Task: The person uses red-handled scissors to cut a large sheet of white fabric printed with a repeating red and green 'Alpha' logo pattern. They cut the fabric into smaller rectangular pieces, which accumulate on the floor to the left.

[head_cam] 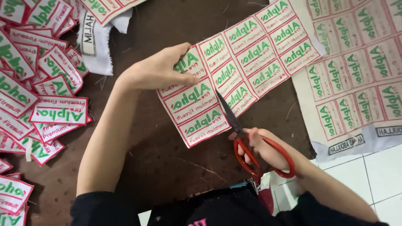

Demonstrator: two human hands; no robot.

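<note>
Two bare hands work over a dark brown desk [159, 159], seen from above. One, the left hand [157, 71], lies flat with fingers spread narrow, pinning down a strip of woven fabric labels [238, 71], white with red borders and green lettering, which runs diagonally from the middle toward the upper right. The right hand [261, 148] is closed through the loops of red-handled scissors [251, 146], whose dark blades are parted over the strip between two columns of labels. The strip looks light, thin and floppy, likely to shift or pucker unless held flat close beside the cut line, where the left hand presses. A heap of already separated labels [37, 96] lies at the left, well apart. A larger uncut sheet of labels [356, 75] lies at the right, just beside the strip, partly over white floor tiles [377, 180]
</note>
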